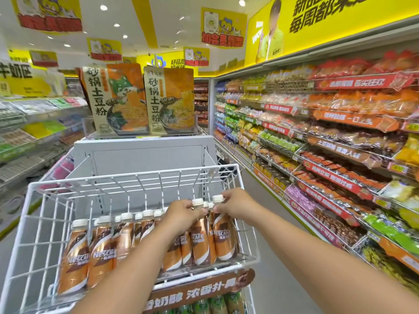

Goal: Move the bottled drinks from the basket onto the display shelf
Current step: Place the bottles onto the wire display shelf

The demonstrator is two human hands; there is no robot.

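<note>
Both hands work at the right end of the bottle row in the white wire rack (136, 180). The left hand (181, 214) pinches one bottle (199, 241) by its neck; the right hand (235, 207) pinches the cap of another bottle (224, 236). Next, presumably, seating them upright and letting go. No separate basket shows, and the left palm hides the bottles behind it.

We see two bare forearms reaching in from the lower edge, no sleeves showing on either. Our left hand (181, 215) and right hand (235, 206) wear no gloves, rings, watch or bands.
</note>
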